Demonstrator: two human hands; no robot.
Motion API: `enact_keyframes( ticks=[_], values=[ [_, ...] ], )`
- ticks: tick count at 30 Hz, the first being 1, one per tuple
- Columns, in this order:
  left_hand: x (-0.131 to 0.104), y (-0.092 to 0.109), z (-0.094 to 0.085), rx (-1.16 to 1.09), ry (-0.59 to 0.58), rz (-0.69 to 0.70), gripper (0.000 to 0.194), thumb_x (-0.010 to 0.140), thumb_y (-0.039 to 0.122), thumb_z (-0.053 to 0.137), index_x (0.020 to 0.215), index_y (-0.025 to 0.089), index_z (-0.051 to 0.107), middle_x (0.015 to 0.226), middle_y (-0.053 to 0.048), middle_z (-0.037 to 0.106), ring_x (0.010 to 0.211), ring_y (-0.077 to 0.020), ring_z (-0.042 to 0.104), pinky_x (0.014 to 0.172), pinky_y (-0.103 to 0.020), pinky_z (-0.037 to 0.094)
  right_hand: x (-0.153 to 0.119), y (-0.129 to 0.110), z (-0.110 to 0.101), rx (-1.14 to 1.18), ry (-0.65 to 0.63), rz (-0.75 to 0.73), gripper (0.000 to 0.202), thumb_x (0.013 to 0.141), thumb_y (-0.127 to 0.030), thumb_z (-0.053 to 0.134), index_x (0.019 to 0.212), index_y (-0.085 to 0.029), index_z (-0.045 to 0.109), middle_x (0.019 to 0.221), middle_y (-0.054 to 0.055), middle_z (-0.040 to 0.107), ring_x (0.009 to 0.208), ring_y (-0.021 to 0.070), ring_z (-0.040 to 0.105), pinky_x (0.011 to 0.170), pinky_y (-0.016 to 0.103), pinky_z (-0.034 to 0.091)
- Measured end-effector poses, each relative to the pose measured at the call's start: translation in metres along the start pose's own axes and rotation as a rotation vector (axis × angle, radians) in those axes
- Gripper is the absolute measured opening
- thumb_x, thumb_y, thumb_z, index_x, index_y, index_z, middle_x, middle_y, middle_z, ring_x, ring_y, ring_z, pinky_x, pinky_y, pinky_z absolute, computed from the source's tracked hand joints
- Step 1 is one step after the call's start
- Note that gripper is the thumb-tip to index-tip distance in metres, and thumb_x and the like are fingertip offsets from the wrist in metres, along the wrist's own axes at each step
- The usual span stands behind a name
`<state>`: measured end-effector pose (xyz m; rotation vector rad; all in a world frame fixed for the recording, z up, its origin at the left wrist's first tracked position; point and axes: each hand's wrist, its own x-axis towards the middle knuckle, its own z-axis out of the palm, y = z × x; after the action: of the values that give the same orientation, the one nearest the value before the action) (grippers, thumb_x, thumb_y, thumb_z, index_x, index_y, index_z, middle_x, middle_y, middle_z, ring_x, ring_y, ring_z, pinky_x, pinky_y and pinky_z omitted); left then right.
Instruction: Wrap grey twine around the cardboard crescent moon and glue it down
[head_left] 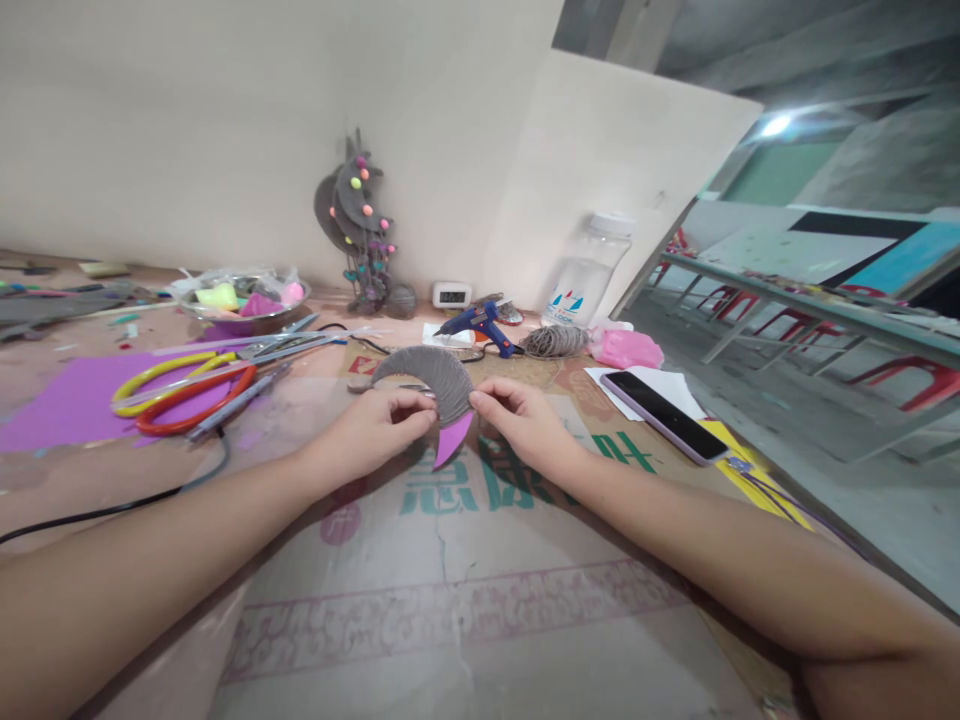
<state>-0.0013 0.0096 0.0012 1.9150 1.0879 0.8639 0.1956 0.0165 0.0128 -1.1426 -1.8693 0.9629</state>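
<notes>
The crescent (448, 378) is occupying the centre of the frame, its grey-wound body running down to a bare purple tip. The left hand (375, 430) is pinching the inner edge; the right hand (525, 420) is pinching the outer edge near the tip. Light, even finger pressure should be keeping the strands flat. Above, the glue gun (480, 322) is lying near the yarn (556, 342) on the desk (37, 490)

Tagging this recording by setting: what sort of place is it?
Probably a craft workshop or classroom: a glue gun and scissors lie on the work table, with another long table and red stools beyond.
</notes>
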Motion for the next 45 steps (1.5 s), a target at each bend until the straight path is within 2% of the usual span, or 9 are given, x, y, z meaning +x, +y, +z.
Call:
enact_keyframes(
  ticks=[5,12,15,19,22,27,33,40,45],
  values=[
    [0.002,0.004,0.001,-0.117,0.061,-0.006,0.027,0.081,0.037,0.047,0.065,0.018,0.057,0.065,0.001,0.057,0.063,-0.0126,0.054,0.061,-0.023,0.043,0.000,0.001,-0.001,0.036,-0.011,0.010,0.024,0.081,-0.039,0.052,0.070,-0.018,0.053,0.059,-0.005,0.041,0.053,0.0089,0.037,0.051,0.023,0.031],
    [0.002,0.006,-0.001,-0.229,0.190,-0.197,0.021,0.073,0.036,0.058,0.066,0.017,0.058,0.060,0.000,0.059,0.058,-0.0131,0.054,0.060,-0.025,0.044,0.001,0.002,-0.002,-0.086,-0.094,-0.123,0.027,0.084,-0.035,0.049,0.069,-0.017,0.061,0.067,-0.001,0.052,0.063,0.0108,0.047,0.061,0.024,0.036],
    [0.003,0.004,-0.003,-0.235,0.237,-0.227,0.021,0.073,0.036,0.058,0.065,0.016,0.058,0.059,0.000,0.059,0.057,-0.0134,0.054,0.059,-0.025,0.043,0.010,0.004,-0.012,-0.129,-0.002,-0.139,0.034,0.089,-0.038,0.040,0.080,-0.017,0.065,0.069,0.000,0.056,0.066,0.0116,0.051,0.064,0.025,0.039],
    [0.003,0.006,-0.004,-0.291,0.261,-0.227,0.021,0.073,0.033,0.057,0.063,0.015,0.057,0.058,0.000,0.057,0.055,-0.0125,0.051,0.056,-0.025,0.041,0.027,0.014,-0.033,-0.283,0.160,-0.160,0.026,0.084,-0.034,0.049,0.096,-0.016,0.063,0.086,0.004,0.063,0.075,0.0138,0.055,0.071,0.028,0.043],
    [0.002,0.007,-0.002,-0.334,0.257,-0.230,0.021,0.074,0.032,0.057,0.060,0.015,0.056,0.057,0.000,0.056,0.055,-0.0121,0.051,0.056,-0.024,0.040,0.033,0.022,-0.037,-0.480,0.075,-0.203,0.025,0.083,-0.030,0.053,0.102,-0.016,0.062,0.099,0.007,0.064,0.083,0.0165,0.057,0.078,0.033,0.044],
    [0.000,0.008,0.001,-0.454,0.221,-0.229,0.022,0.075,0.035,0.056,0.068,0.014,0.059,0.065,-0.002,0.059,0.062,-0.0127,0.054,0.061,-0.025,0.043,0.031,0.023,-0.021,-0.698,-0.140,-0.487,0.031,0.088,-0.027,0.047,0.116,-0.019,0.057,0.114,0.010,0.060,0.108,0.0202,0.051,0.094,0.039,0.038],
    [-0.001,0.008,0.001,-0.402,0.196,-0.242,0.025,0.075,0.036,0.057,0.063,0.014,0.058,0.062,-0.001,0.057,0.062,-0.0123,0.053,0.061,-0.024,0.043,0.028,0.023,-0.017,-0.881,-0.220,-0.520,0.020,0.088,-0.023,0.046,0.090,-0.013,0.063,0.089,0.010,0.060,0.087,0.0188,0.054,0.080,0.033,0.044],
    [0.001,0.011,-0.001,-0.202,0.225,-0.233,0.025,0.076,0.033,0.057,0.058,0.015,0.057,0.058,0.000,0.058,0.058,-0.0123,0.053,0.059,-0.023,0.043,0.029,0.034,-0.017,-0.731,-0.081,-0.423,0.029,0.085,-0.014,0.045,0.113,-0.015,0.053,0.105,0.010,0.058,0.095,0.0190,0.053,0.084,0.035,0.043],
    [0.001,0.012,-0.001,-0.158,0.241,-0.234,0.026,0.076,0.035,0.055,0.057,0.016,0.055,0.057,0.000,0.059,0.058,-0.0132,0.055,0.058,-0.024,0.044,0.043,0.042,-0.032,-0.479,0.136,-0.294,0.016,0.085,-0.018,0.040,0.090,-0.016,0.055,0.089,0.006,0.055,0.083,0.0162,0.053,0.079,0.034,0.042]
  ],
)
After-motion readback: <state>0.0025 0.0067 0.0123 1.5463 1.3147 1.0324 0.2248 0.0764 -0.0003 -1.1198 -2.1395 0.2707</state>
